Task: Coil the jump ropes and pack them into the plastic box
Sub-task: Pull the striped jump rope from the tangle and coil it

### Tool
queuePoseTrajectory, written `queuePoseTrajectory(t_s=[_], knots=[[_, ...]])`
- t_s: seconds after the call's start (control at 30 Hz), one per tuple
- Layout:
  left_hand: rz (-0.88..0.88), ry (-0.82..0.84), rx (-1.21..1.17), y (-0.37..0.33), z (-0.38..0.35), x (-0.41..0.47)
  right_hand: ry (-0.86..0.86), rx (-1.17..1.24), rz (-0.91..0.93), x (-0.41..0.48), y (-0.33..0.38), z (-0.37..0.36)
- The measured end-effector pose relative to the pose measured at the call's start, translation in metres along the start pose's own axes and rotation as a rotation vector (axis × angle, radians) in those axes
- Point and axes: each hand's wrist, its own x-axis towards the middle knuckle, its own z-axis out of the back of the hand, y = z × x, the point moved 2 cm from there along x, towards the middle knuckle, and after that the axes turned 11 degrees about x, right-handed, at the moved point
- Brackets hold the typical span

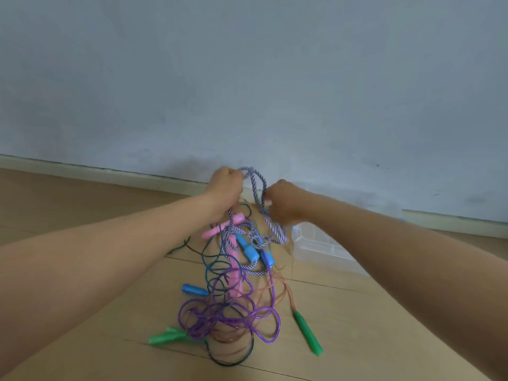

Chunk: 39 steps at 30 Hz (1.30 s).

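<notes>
Both hands, left hand (226, 185) and right hand (283, 204), grip the striped rope (257, 185), lifting it from the tangle (228, 306). Next, pull it free, then coil. The clear box (316, 243) waits right.

Both bare forearms extend forward, the left hand (226, 185) and right hand (284, 203) raised, close together, fingers curled in grips.

Left hand (226, 185) and right hand (284, 204) grip a braided rope (254, 182) above tangled jump ropes (228, 306).
</notes>
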Motion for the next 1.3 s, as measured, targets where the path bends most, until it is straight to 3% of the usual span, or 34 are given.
queuePoseTrajectory(t_s=[0.13,0.23,0.3,0.37,0.43,0.57,0.67,0.77,0.87,0.97,1.13,1.2,1.3], knots=[[0.112,0.003,-0.323,-0.042,0.011,0.002,0.080,0.024,0.036,-0.007,0.015,-0.009],[0.086,0.029,-0.617,-0.075,0.019,0.002,0.163,0.423,0.070,-0.012,0.023,-0.009],[0.012,0.092,-0.714,-0.090,0.025,-0.004,0.038,0.664,0.074,-0.009,0.029,-0.006],[-0.065,0.126,-0.627,-0.091,0.027,-0.006,-0.129,0.841,0.016,-0.001,0.028,-0.003],[-0.094,0.044,-0.384,-0.078,0.029,0.000,-0.191,0.981,-0.059,0.002,0.026,0.000],[0.080,-0.046,-0.231,-0.036,0.030,0.017,-0.387,1.173,-0.082,-0.002,0.020,0.014],[0.076,0.172,-0.027,-0.002,0.015,0.012,-0.489,1.377,-0.071,-0.008,0.021,0.022],[-0.117,0.461,0.258,0.027,-0.005,-0.002,-0.532,1.534,0.000,-0.017,0.028,0.025],[-0.250,0.539,0.540,0.041,-0.018,-0.014,-0.665,1.425,0.076,-0.021,0.031,0.031],[-0.316,0.590,0.555,0.055,-0.028,-0.019,-0.844,1.327,0.155,-0.019,0.030,0.041],[-0.248,0.415,0.612,0.067,-0.027,-0.006,-1.189,0.645,0.376,-0.009,0.018,0.050],[-0.257,0.350,0.592,0.058,-0.024,-0.003,-1.162,0.376,0.326,0.002,0.008,0.046],[-0.202,0.266,0.435,0.046,-0.022,-0.002,-0.807,-0.025,0.039,0.008,-0.002,0.035]])
